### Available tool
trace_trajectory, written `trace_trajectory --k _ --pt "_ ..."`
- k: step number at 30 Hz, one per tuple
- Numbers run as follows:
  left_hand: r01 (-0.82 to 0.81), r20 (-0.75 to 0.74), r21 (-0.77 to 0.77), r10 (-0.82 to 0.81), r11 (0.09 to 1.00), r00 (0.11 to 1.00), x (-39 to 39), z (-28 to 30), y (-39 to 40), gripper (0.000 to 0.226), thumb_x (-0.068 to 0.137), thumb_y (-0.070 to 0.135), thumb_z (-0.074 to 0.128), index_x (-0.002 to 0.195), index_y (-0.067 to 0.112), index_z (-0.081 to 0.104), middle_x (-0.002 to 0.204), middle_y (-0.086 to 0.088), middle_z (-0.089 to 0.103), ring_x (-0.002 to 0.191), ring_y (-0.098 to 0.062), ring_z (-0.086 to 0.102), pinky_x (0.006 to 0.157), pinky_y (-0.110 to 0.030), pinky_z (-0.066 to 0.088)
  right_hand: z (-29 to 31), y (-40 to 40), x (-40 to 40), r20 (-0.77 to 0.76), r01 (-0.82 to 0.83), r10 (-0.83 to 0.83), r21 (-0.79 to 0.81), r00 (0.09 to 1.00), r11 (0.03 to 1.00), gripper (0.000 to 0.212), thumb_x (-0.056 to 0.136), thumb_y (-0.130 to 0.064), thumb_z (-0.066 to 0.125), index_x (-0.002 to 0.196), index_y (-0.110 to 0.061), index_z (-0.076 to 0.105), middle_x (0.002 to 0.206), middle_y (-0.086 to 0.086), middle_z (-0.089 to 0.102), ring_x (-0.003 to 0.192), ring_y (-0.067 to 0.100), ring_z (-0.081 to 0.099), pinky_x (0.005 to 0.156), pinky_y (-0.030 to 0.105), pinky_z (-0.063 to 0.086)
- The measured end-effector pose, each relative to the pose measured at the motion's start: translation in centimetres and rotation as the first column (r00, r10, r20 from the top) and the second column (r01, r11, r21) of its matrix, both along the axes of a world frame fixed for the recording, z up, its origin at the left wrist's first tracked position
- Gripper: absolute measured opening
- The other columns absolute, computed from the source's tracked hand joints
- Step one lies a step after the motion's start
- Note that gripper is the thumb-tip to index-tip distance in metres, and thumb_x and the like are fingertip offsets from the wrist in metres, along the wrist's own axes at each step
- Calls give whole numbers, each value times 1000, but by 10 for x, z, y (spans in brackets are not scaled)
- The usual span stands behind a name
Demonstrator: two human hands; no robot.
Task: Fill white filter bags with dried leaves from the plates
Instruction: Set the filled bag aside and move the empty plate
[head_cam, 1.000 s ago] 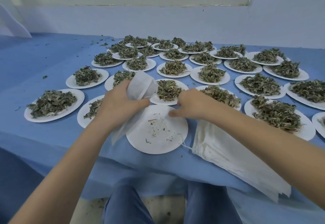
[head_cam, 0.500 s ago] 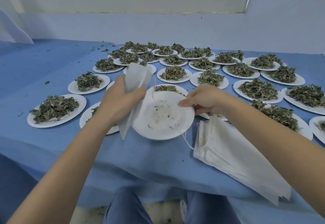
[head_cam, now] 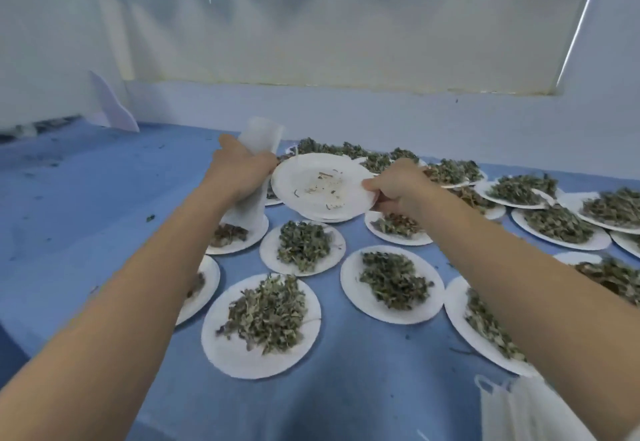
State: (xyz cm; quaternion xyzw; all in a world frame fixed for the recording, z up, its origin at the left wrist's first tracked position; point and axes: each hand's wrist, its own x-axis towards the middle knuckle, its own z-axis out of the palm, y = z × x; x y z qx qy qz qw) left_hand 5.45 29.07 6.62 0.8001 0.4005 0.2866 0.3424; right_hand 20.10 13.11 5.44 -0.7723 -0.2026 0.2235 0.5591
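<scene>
A: What has changed since 1 second ago?

B: The round white paper plate [head_cam: 320,186], with only crumbs left on it, has come up off the blue-covered desk [head_cam: 86,215]. It was lying flat in front of the person; now the right hand [head_cam: 398,191] holds it in the air, its fingers [head_cam: 372,186] clamped on the near rim, above the farther plates of leaves.

A: And the bag?

B: The left hand [head_cam: 240,173] has risen too, its fingers wrapped round the middle of the white filter bag [head_cam: 258,153], which stands upright just beside the plate.

A: So where does the task stand?

B: That plate's leaves look to be in the bag already. Many heaped white plates of dried green leaves [head_cam: 265,316] remain, and the stack of empty white filter bags [head_cam: 512,406] lies at the desk's near right edge
</scene>
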Motion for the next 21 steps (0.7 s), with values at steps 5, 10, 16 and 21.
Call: trace_trajectory --k 5,10,16,21 --pt "-203 -27 132 208 970 978 11 -6 89 74 82 27 55 137 -6 17 134 -26 38 117 -41 43 87 -40 38 1 102 20 -58 32 -27 81 998 996 8 84 10 51 79 5 46 104 27 60 83 38 63 57 44 55" --pt "-349 -158 146 370 926 916 5 -28 184 65 81 20 59 131 -5 26 130 -27 41 115 -43 45 91 -45 40 -11 203 25 -148 41 -25 108 989 993 13 77 15 50 75 3 49 99 25 59 91 41 62 62 48 56" --pt "-392 -280 143 417 909 865 9 -69 264 60 84 17 59 128 -10 29 128 -25 43 116 -38 45 89 -39 41 -43 309 10 -276 -71 104 126 956 989 18 87 7 42 103 8 51 115 26 57 100 37 61 74 39 56" --pt "-414 -295 145 439 899 849 22 -92 303 63 85 15 57 129 -12 22 127 -26 45 116 -36 46 87 -39 42 -69 374 -6 -330 -23 49 82 943 996 35 88 10 34 121 7 47 121 28 54 100 42 59 77 51 54"
